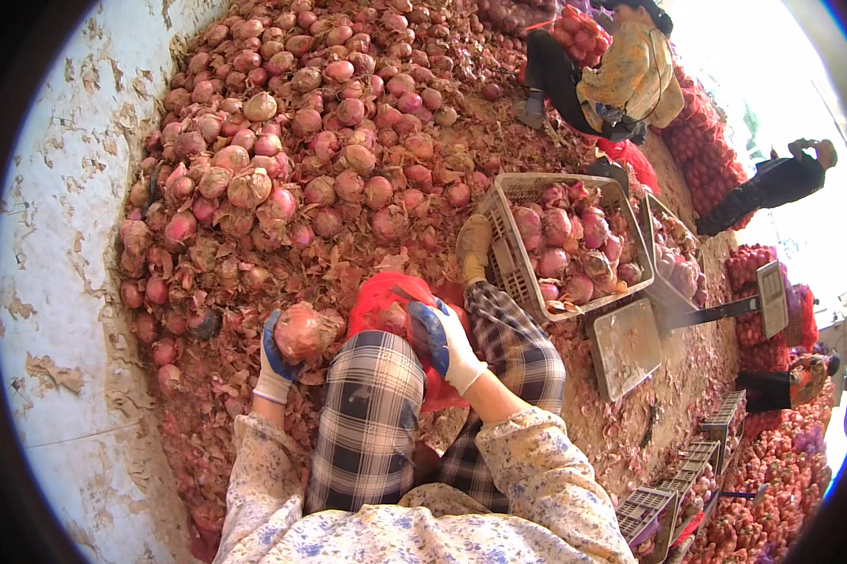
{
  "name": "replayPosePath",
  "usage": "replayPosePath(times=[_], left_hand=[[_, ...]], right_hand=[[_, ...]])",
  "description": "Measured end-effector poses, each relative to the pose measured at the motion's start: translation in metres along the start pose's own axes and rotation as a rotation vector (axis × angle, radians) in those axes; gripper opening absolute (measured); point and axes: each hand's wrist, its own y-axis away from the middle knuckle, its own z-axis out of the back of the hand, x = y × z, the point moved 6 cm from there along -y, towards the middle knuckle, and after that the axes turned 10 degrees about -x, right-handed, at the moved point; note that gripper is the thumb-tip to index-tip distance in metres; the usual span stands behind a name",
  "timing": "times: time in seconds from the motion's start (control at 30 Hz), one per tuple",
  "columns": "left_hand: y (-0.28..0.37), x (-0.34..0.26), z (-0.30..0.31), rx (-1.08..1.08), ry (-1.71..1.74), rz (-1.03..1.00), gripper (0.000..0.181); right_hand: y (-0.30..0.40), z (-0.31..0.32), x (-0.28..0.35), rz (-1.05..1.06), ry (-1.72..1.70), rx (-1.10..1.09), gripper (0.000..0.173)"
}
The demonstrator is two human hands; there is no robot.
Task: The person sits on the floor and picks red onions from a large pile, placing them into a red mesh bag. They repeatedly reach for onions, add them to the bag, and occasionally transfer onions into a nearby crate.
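Note:
My left hand (279, 359), in a white work glove with a blue-coated palm, is closed around a large red onion (303, 331) beside my left knee. A similar glove covers my right hand (448, 342), which rests at the red mesh bag (385, 292) between my knees. Its fingers bend over the bag's edge; whether they grip the mesh or an onion is hidden. One onion (394, 319) shows through the bag's red mesh. Ahead of both hands spreads a big heap of red onions (349, 113) with loose dry skins.
A plastic crate (504, 247) of onions stands to my right, near my shoe (474, 243). Beyond it are a platform scale (628, 349) and another crate (677, 261). A peeling wall (78, 282) runs along the left. A seated person (628, 77) works at upper right; others are farther off.

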Motion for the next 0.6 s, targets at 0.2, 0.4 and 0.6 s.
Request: replayPosePath(times=[0.2,0.4,0.6], left_hand=[[-0.014,-0.021,0.047,0.023,-0.126,-0.273,0.044],[-0.013,0.007,0.032,-0.15,0.109,0.094,0.04],[-0.012,-0.024,0.029,0.157,-0.169,-0.247,0.048]], right_hand=[[0.012,-0.033,0.024,0.794,1.466,-0.003,0.013],[0.021,-0.004,0.013,0.3,0.457,-0.126,0.019],[-0.008,0.006,-0.017,0.084,-0.028,-0.034,0.009]])
